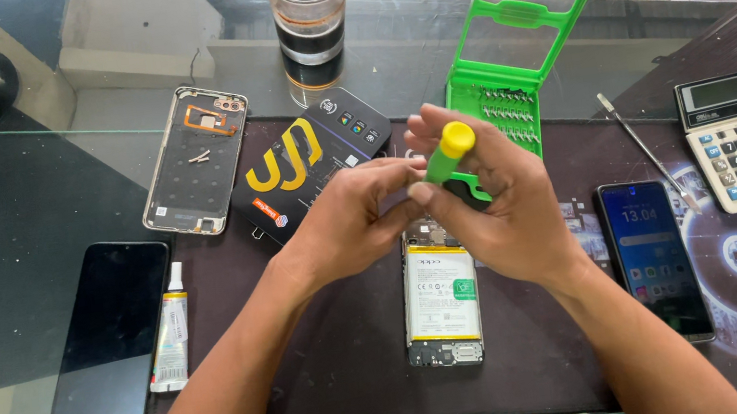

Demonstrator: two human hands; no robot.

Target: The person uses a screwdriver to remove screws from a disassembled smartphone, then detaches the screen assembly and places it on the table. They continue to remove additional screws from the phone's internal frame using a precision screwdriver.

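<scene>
Both hands meet above the opened phone point(439, 294) on the table point(11, 290), the right hand point(494, 198) gripping a green, yellow-capped screwdriver point(445, 155) while the left hand point(353, 219) pinches at its lower end, with the green bit case point(510, 49) just behind.

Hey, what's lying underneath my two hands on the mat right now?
An opened phone lies there, back cover off, its white battery and lower board showing. Its top end is hidden behind the left hand and right hand, which hold a green screwdriver with a yellow cap.
</scene>
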